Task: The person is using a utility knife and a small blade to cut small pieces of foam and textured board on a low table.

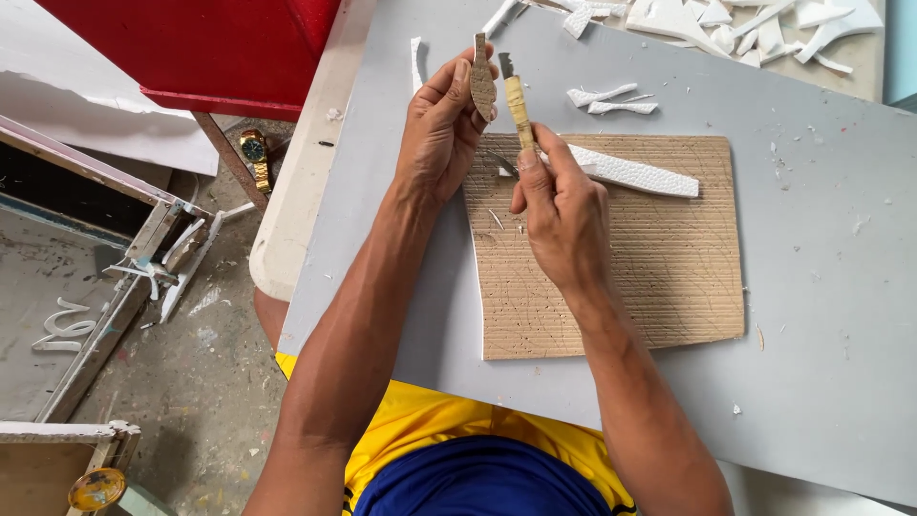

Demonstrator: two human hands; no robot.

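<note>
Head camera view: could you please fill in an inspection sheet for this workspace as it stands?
Surface: grey board with a scored cardboard mat on it.
Job's things: small flat brown piece; blade with tape-wrapped handle; white foam strip on the mat.
Clutter: white foam offcuts at the far edge, crumbs scattered about.
Hands: left hand pinches the piece; right hand grips the blade.
Cables: nothing seen.
Surroundings: red stool, gold wristwatch, paint-spattered floor.

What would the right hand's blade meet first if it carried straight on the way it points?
Probably the white foam scraps at the board's far edge; the blade in the right hand points that way, though height is unclear.
</note>
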